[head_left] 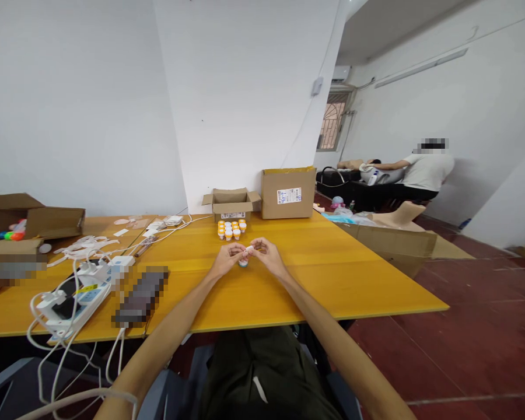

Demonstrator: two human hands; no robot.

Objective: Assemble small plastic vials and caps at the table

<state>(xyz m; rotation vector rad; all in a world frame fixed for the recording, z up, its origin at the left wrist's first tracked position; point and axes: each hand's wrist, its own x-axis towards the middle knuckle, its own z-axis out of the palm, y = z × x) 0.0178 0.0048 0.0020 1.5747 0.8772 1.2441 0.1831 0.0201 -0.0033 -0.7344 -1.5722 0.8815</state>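
Observation:
My left hand (228, 257) and my right hand (266, 254) meet over the yellow table (315, 274), fingers pinched together on a small white object (249, 249) held between them. Just below the fingers a small round container (243, 263) with a light lid sits on the table. Farther back stands a cluster of several small orange-and-white containers (231, 228), in front of a small open cardboard box (231, 203).
A larger cardboard box (288, 193) stands at the table's far edge. White power strips and cables (76, 291) sprawl at the left, with more open boxes (30, 217) beyond. At the right, cardboard (398, 239) lies by the table; a person in a white shirt (424, 172) works far back.

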